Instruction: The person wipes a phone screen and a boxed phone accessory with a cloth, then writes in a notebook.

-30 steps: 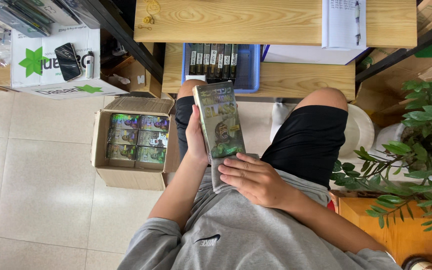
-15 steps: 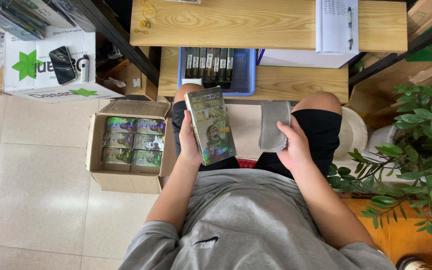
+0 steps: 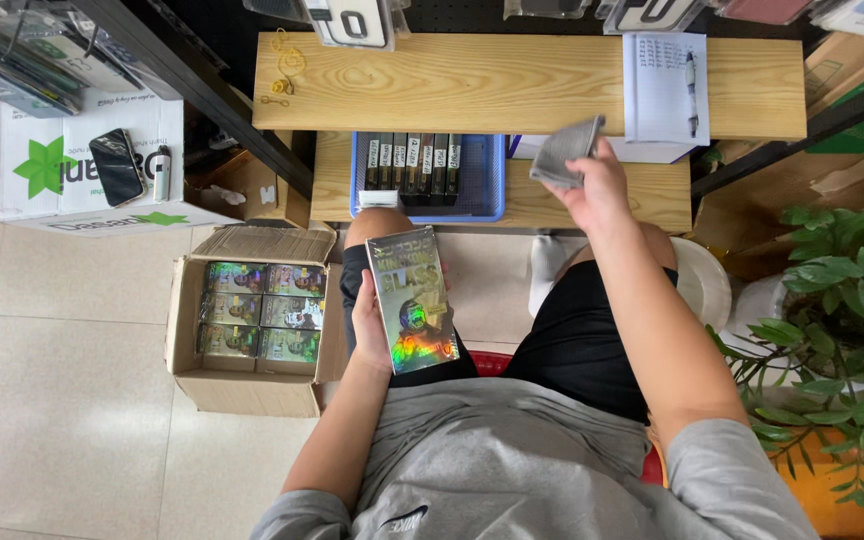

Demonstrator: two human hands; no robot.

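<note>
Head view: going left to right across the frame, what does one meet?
Black phone on a white carton → open cardboard box of shiny packs → holographic pack in the left hand → right hand with a grey cloth → notepad → potted plant.

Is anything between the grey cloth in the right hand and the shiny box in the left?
Nothing visible. The right hand holds the grey cloth up by the wooden shelf; the left hand holds the shiny box over the lap, with open air between.
</note>
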